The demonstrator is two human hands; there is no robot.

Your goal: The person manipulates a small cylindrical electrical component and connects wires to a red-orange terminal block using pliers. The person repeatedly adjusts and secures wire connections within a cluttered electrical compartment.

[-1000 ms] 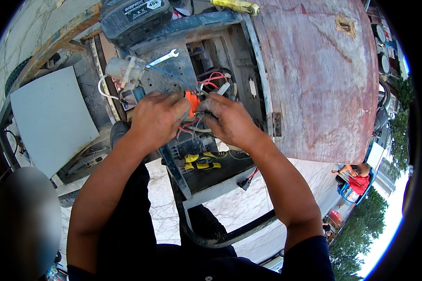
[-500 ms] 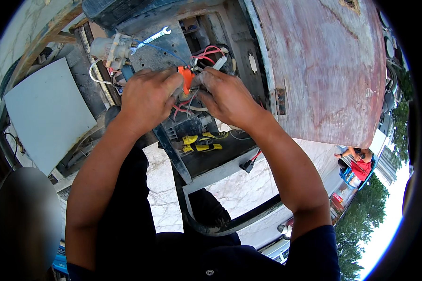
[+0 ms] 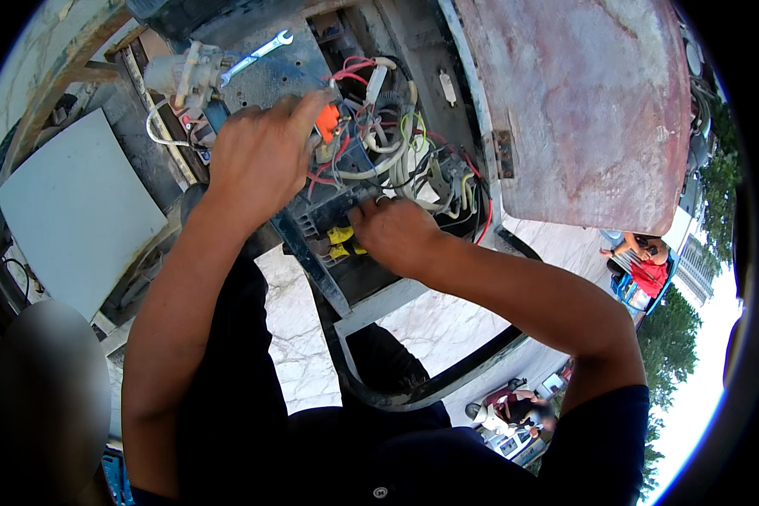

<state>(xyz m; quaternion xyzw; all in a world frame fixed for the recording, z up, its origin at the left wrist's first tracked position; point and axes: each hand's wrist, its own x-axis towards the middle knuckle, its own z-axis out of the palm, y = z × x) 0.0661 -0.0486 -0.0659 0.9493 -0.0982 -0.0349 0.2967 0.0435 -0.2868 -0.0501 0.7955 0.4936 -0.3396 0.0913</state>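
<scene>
Both hands in open wiring compartment.
Left hand (image 3: 261, 156) pinching orange connector (image 3: 327, 121) among tangled wires (image 3: 379, 152); right hand (image 3: 394, 232) clenched, fingertips on dark block's (image 3: 329, 215) edge. Spanner (image 3: 257, 56) lying above.

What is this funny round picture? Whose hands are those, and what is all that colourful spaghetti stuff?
The picture comes from a small camera worn on a person's head, looking down. Its lens bends everything into a round shape. The two arms coming up from the bottom belong to that person.

They are reaching into an opened machine full of wires. The "spaghetti" is the bundle of wires: red, white, black and yellow-green ones.

The left hand rests on the wiring, its fingertips at a small orange part. The right hand is lower down, at the edge of the wire bundle, near a yellow piece. I cannot tell whether either hand pinches something.

A silver wrench lies on top of the machine. Beside it is a rusty reddish panel, and to the left a flat grey panel.
</scene>
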